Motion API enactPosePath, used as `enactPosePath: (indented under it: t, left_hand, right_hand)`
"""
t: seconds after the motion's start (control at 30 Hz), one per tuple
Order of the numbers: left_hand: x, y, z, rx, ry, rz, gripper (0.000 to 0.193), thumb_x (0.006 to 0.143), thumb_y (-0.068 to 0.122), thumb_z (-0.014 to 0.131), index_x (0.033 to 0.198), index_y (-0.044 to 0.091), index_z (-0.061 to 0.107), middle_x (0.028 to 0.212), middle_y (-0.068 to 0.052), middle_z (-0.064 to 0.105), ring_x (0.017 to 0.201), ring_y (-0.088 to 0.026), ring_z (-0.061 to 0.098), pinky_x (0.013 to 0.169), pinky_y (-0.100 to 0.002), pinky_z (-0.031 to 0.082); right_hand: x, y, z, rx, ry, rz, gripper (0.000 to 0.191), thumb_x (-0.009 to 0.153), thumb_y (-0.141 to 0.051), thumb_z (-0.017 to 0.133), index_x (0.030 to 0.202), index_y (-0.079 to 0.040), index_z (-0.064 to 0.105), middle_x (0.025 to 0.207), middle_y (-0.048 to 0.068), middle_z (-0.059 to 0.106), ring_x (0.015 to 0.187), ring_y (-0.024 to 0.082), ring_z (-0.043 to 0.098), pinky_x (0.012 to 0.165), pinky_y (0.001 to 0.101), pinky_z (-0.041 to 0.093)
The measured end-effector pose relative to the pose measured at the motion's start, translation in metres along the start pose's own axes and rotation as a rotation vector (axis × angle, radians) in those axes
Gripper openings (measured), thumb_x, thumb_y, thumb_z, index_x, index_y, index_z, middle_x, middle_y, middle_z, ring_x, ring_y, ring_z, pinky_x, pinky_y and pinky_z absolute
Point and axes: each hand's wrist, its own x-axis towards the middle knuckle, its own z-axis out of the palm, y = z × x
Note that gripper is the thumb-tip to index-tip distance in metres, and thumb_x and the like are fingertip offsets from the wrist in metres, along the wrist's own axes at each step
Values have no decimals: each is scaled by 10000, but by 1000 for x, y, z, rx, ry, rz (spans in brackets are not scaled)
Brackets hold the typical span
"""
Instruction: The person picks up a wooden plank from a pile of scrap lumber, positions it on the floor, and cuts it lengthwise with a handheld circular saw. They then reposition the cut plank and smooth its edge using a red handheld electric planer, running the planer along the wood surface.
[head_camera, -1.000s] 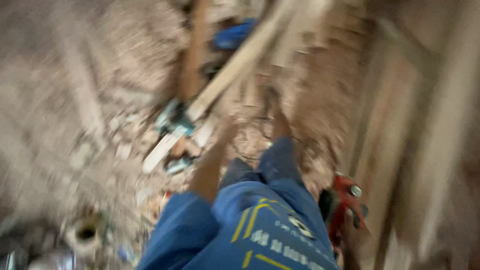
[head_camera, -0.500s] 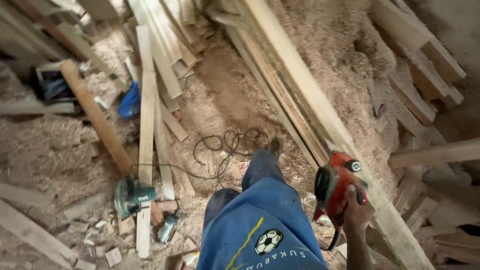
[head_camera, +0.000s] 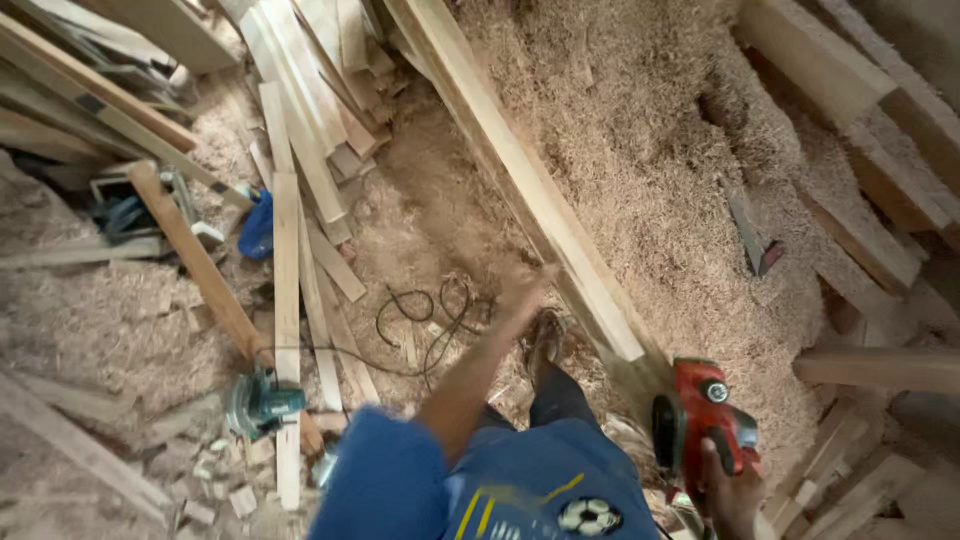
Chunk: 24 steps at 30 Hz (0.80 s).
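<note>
Carrying the red power planer (head_camera: 703, 418) in my right hand (head_camera: 728, 490), fingers clamped round its handle.
It has stayed beside the long plank (head_camera: 540, 190) since a moment ago; my left hand (head_camera: 522, 292) now swings forward, blurred, empty, grip unreadable.

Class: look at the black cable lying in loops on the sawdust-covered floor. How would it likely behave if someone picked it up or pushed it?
The black cable lies in loose, irregular loops, so it is probably floppy and would sag and trail when lifted. It looks thin, so likely light. Pushed, it would probably bunch or snag rather than slide, since sawdust and wood offcuts surround it.
</note>
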Motion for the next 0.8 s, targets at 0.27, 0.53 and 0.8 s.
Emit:
enactPosePath:
  t: [0.27, 0.53, 0.8]
  left_hand:
    - [-16, 41, 136, 170, 482, 45, 1089, 759, -180, 640, 1605, 4, -20, 1702, -212, 64, 1555, -371, 132, 1227, -503, 173]
    - [-56, 0, 133, 793, 422, -196, 1057, 908, 159, 720, 1538, -31, -108, 1663, -293, -87, 1543, -485, -28, 1189, -700, 118]
    - [-97, -44, 106, 412, 375, -176, 783, 899, 344, 749, 1380, 6, 234, 1381, -216, 308, 1242, -387, 319, 1003, -591, 352]
  right_hand:
    - [38, 10, -20, -413, -12, -933, 437, 970, -178, 631, 1398, -126, 559, 1128, 308, 662, 893, 443, 689, 765, 491, 575]
    - [38, 17, -17, -564, 52, -917, 449, 924, -211, 636, 1363, -128, 599, 1080, 316, 681, 788, 443, 691, 659, 529, 564]
    - [28, 35, -18, -650, 114, -865, 390, 938, -212, 623, 1325, -253, 638, 951, 229, 705, 739, 431, 670, 604, 547, 531]
